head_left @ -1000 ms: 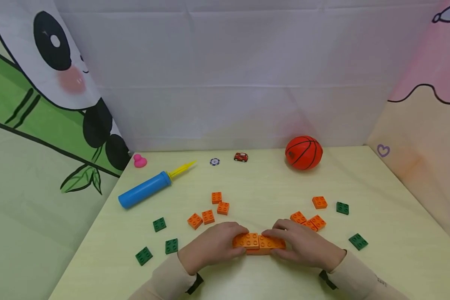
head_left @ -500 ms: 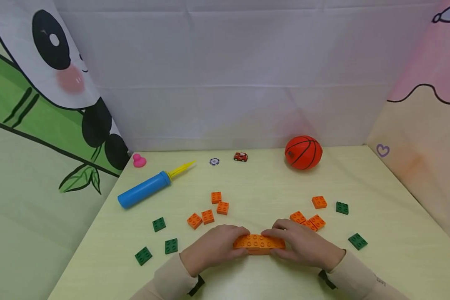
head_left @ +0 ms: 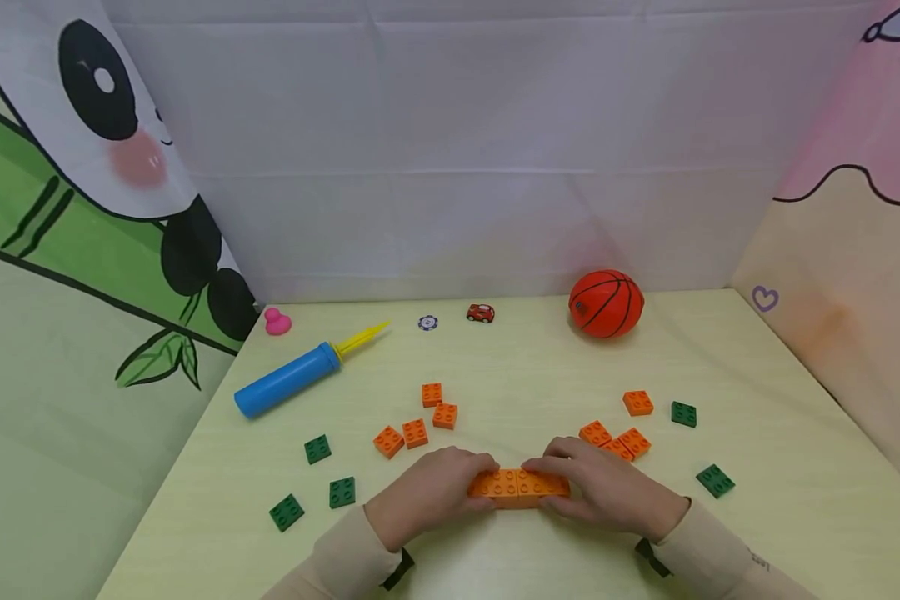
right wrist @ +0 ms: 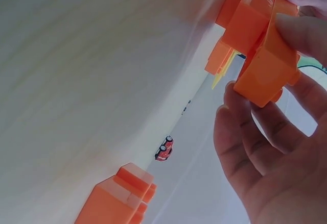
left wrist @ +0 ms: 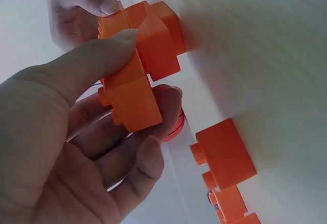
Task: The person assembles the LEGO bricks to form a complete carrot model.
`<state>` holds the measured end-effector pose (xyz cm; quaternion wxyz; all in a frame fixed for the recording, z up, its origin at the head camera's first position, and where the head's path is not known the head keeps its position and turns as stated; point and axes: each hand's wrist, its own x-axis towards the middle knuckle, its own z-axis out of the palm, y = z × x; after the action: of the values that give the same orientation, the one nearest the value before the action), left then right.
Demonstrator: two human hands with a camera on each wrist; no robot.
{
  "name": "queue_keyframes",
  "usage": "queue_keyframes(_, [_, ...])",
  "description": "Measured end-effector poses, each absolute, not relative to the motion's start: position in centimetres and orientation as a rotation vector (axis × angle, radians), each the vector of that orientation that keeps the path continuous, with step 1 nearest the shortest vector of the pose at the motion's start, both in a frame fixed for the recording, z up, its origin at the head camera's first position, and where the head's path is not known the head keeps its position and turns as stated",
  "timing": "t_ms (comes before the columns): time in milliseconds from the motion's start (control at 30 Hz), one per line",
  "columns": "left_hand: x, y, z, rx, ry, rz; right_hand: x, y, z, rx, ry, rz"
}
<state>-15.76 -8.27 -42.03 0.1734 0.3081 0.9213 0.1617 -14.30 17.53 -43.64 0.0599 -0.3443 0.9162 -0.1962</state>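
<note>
Two orange building bricks lie end to end at the front middle of the table in the head view, the left brick [head_left: 500, 481] touching the right brick [head_left: 534, 482]. Their studs stand in line. My left hand [head_left: 438, 493] pinches the left brick between thumb and fingers, seen closely on the brick [left wrist: 134, 99] in the left wrist view. My right hand [head_left: 603, 487] pinches the right brick's outer end, also on the brick [right wrist: 268, 63] in the right wrist view. Both wrist views show more orange brick [left wrist: 157, 43] beneath the pair. Fingers hide both outer ends.
Loose orange bricks [head_left: 416, 433] lie left of centre, with more orange bricks [head_left: 634, 443] beyond my right hand. Green bricks [head_left: 287, 512] sit at both sides. Farther back are a blue pump [head_left: 288, 382], a pink toy [head_left: 277, 322], a chip [head_left: 427, 322], a toy car [head_left: 481, 313] and a ball [head_left: 606, 304].
The left brick has come level with the right one, and the seam below it has narrowed. My left hand has shifted slightly right; the right hand stays almost still.
</note>
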Motion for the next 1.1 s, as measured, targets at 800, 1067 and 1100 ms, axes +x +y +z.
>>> queue_keyframes(800, [-16.0,-8.4,-42.9,0.988,2.657,0.527,-14.3,17.8,-43.6,-1.029,2.766,-0.602])
queue_keyframes(1067, [-16.0,-8.1,-43.0,1.020,2.637,0.521,-14.2,21.6,-43.0,-0.888,2.891,-0.696])
queue_keyframes(1100, [-16.0,-8.1,-43.0,1.023,2.641,0.514,-14.4,22.3,-42.9,-0.858,2.925,-0.683])
